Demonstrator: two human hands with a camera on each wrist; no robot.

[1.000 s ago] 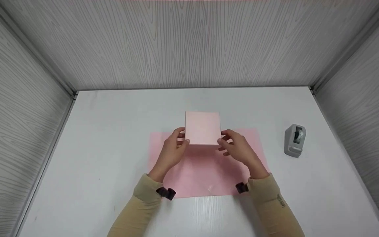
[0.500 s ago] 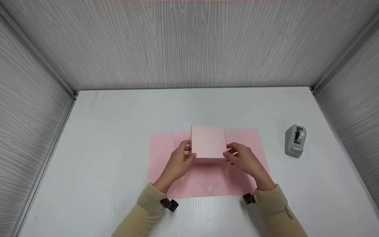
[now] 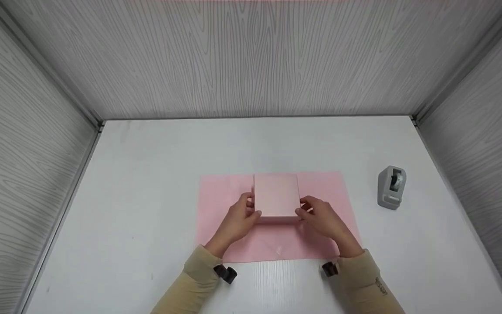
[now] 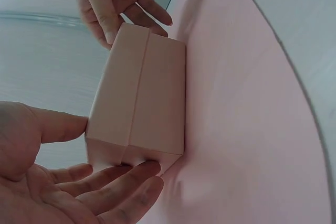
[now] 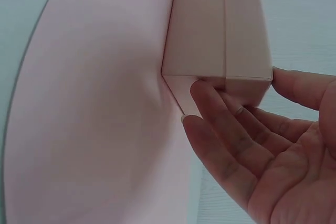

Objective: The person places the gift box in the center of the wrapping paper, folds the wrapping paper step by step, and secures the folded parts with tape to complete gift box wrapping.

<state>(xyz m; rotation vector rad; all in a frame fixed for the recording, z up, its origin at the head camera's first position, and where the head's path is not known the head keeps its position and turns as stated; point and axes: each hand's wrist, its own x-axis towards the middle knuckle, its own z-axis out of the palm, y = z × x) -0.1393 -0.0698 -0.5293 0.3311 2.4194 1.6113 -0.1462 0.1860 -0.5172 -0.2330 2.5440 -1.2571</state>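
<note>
A pale pink lidded box sits on a sheet of pink paper in the middle of the white table. My left hand grips its left side, thumb at the near top corner and fingers along the side wall. On the opposite side my right hand grips the box the same way. In the left wrist view a seam between lid and base runs along the box, whose lower edge meets the paper. The right wrist view has the fingers against the end wall of the box.
A grey tape dispenser with a roll in it stands on the table to the right of the paper. Grey wood-grain panels enclose the table at the back and both sides.
Both hands have brought the box down and toward the person, slightly to the right, from above the paper's far edge onto the paper. The tape dispenser has stayed in place.
</note>
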